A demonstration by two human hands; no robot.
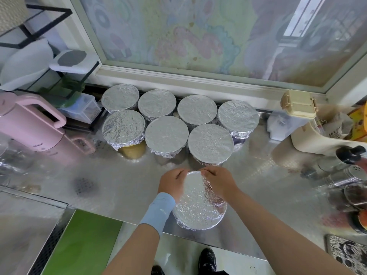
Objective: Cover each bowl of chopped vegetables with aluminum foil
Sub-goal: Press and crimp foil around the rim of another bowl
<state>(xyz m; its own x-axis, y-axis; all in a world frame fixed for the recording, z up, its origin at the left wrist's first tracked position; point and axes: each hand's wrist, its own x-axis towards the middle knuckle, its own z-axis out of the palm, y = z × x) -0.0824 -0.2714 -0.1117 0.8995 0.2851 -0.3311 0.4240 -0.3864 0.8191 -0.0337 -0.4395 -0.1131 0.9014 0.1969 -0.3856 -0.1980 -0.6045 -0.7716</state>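
Seven covered bowls sit at 12 o'clock, one bowl at 6 o'clock. The left hand and right hand pinch its foil.

One head-worn wide-angle camera looks forward and down, close above the counter.

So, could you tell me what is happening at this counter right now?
A person is working on a foil-covered bowl at the near edge of the steel counter. The left hand and right hand pinch its far rim, seemingly crimping the covering down. Seven more covered bowls stand in two rows behind it.
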